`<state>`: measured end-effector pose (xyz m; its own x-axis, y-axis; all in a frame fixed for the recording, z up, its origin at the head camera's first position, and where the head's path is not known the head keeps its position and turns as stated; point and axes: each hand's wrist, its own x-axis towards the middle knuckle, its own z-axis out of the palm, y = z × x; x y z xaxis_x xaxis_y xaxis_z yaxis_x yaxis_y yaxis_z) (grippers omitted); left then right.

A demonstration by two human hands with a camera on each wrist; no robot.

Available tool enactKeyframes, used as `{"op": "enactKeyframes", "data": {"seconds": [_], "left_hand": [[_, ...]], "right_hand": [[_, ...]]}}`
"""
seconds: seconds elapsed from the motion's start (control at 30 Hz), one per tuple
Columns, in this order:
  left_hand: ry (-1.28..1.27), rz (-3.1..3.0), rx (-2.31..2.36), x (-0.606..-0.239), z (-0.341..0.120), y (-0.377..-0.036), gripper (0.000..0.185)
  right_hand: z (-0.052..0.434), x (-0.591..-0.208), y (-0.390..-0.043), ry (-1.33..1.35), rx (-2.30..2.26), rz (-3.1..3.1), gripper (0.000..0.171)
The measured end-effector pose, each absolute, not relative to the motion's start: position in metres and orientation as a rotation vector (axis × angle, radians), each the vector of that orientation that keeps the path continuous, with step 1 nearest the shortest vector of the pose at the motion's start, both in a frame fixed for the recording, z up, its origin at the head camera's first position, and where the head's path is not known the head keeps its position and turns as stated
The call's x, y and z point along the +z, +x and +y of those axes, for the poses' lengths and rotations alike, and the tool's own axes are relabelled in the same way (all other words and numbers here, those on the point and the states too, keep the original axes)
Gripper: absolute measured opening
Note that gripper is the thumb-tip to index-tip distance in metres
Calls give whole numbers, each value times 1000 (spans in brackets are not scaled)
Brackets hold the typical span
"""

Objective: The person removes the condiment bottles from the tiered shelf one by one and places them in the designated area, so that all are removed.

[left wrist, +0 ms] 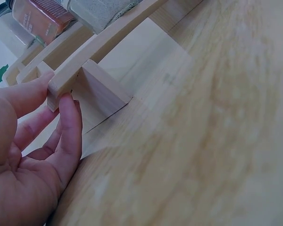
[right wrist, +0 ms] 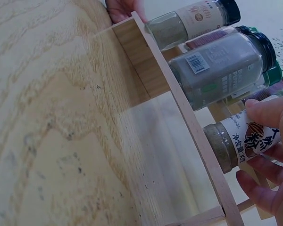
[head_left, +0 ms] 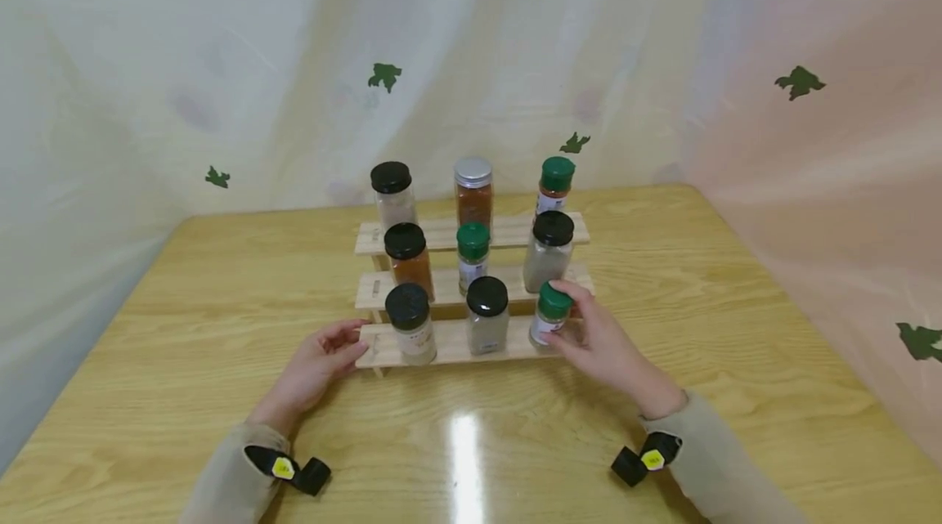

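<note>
Right hand (head_left: 605, 344) has its grip wrapped on the small green-capped jar (head_left: 549, 315), thumb and fingers curled round its labelled body, and that jar stands on the lowest step of the wooden rack (head_left: 449, 344), at the rack's right end. Over at the rack's left end, the left hand (head_left: 316, 365) lies loose and unclenched, fingertips (left wrist: 68, 106) touching the end of that same bottom step. Beside the held jar on the bottom step stand two black-lidded jars (head_left: 486, 314); three more jars sit on the middle step, three on the top. The rack rests on the pale wood counter (head_left: 221, 287), with a leaf-printed curtain (head_left: 221, 58) behind.
</note>
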<state>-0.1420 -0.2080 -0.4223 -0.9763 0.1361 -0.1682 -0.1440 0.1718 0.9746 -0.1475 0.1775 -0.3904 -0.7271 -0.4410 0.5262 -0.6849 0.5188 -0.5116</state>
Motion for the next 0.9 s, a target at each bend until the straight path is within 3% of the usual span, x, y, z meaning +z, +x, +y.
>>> {"op": "enactKeyframes", "data": {"seconds": [0.67, 0.9], "left_hand": [[-19, 2224, 1917, -420, -209, -143, 46], [5, 2216, 1918, -420, -208, -142, 46]], "right_hand": [[181, -383, -145, 988, 1049, -2272, 74], [194, -373, -144, 935, 1155, -2171, 62]]}}
